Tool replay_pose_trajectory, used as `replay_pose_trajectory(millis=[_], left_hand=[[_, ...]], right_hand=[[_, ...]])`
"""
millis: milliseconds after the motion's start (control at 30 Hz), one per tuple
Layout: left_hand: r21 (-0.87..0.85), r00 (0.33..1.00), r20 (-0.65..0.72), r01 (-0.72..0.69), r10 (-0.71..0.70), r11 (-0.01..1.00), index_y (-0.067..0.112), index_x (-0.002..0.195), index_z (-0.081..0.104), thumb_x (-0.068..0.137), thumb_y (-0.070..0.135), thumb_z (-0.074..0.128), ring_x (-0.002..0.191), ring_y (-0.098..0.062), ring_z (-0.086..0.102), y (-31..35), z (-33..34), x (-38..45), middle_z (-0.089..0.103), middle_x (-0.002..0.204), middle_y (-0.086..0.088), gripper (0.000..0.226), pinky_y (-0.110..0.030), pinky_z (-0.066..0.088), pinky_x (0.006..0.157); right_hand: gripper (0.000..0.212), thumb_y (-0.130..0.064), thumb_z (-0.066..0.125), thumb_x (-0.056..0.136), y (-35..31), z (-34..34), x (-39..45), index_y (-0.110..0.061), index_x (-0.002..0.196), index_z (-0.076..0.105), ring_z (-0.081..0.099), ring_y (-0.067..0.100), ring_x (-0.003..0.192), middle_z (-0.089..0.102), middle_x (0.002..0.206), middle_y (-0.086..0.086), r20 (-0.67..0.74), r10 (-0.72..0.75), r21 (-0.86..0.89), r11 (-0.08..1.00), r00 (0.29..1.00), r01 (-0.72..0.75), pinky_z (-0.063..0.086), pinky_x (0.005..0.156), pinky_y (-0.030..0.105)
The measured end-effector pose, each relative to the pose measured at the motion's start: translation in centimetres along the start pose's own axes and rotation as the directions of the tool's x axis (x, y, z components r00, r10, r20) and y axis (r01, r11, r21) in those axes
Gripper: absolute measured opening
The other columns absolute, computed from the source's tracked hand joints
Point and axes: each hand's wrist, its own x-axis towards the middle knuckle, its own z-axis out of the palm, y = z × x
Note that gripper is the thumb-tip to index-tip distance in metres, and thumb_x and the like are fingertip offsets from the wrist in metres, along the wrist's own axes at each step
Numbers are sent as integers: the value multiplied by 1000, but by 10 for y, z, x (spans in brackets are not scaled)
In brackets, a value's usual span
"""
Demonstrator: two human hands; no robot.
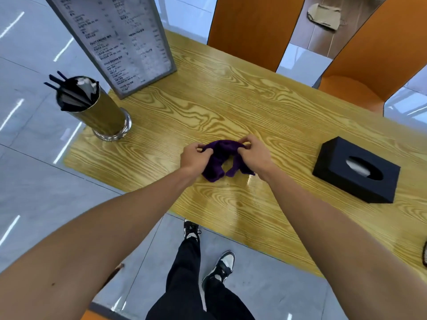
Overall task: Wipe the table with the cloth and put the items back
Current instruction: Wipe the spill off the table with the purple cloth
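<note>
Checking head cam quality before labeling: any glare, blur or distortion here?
Head view: strong wide-angle bowing, with the table edges and menu stand leaning outward; glare patch on the wood beside the purple cloth and streaks on the floor tiles; menu text soft and unreadable; hands and tissue box reasonably sharp.
</note>
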Motion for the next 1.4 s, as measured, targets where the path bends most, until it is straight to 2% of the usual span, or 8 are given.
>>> replay_pose_trajectory(millis=[167, 267, 367, 467, 567, 900, 1233, 1400], left_hand=[[189, 988, 115, -127, 107, 974, 27, 102, 75, 81, 24, 61, 82, -17, 67, 0, 1, 22, 72, 93, -1, 25, -29, 54, 69], [333, 955, 180, -284, 235, 899, 34, 111, 71, 77, 24, 60, 89, -20, 68, -9, 1, 27, 71, 102, -3, 37, -37, 59, 80], [408, 935, 258, -334, 243, 850, 27, 107, 73, 86, 16, 65, 91, -18, 68, -9, 4, 14, 75, 97, 5, 25, -37, 56, 80], [470, 937, 278, -326, 213, 820, 26, 93, 70, 89, 23, 67, 86, -20, 68, -13, 7, 2, 72, 89, 6, 6, -38, 57, 73], [500, 929, 303, -345, 213, 794, 23, 100, 73, 91, 22, 67, 87, -20, 69, -21, 10, -11, 73, 93, 5, 10, -36, 55, 70], [591, 927, 324, -354, 188, 725, 28, 111, 70, 93, 27, 65, 95, -22, 69, -68, 26, -85, 73, 102, 5, 18, -37, 54, 73], [573, 911, 361, -387, 201, 723, 25, 99, 69, 91, 25, 64, 94, -24, 67, -118, 52, -163, 70, 97, 4, 9, -41, 56, 73], [590, 907, 383, -387, 176, 709, 27, 95, 66, 91, 23, 60, 94, -25, 67, -134, 64, -186, 68, 96, 5, 8, -44, 57, 77]], right_hand=[[53, -2, 64, 87, 14, 10, 14, -10, 139, 59, 46, 21, 122, 52, 121, 8, 153, -155, -235, 954, 976, 188, 32, 91, 14], [65, -15, 67, 91, 28, 15, 12, -16, 152, 46, 45, 26, 129, 42, 141, 11, 151, -190, -386, 892, 970, 235, 40, 105, 30], [65, -17, 66, 91, 33, 24, 7, -18, 152, 45, 48, 27, 122, 42, 136, 10, 148, -186, -414, 880, 971, 232, 47, 98, 36], [56, -16, 64, 90, 34, 30, -6, -17, 144, 51, 48, 24, 114, 41, 124, 5, 157, -200, -416, 875, 967, 248, 46, 87, 32], [47, -17, 63, 90, 39, 32, -20, -17, 136, 53, 49, 22, 103, 39, 114, 1, 175, -197, -459, 850, 965, 257, 43, 76, 32], [55, -20, 60, 91, 91, 34, -92, -22, 143, 46, 48, 28, 102, 42, 113, 5, 214, -168, -507, 823, 962, 256, 46, 79, 37], [59, -22, 59, 91, 150, 29, -170, -24, 146, 41, 49, 27, 104, 43, 122, 7, 210, -94, -535, 822, 973, 194, 50, 76, 40], [52, -20, 59, 88, 173, 28, -200, -21, 139, 49, 51, 28, 95, 47, 112, 7, 177, -101, -522, 834, 979, 181, 49, 76, 39]])
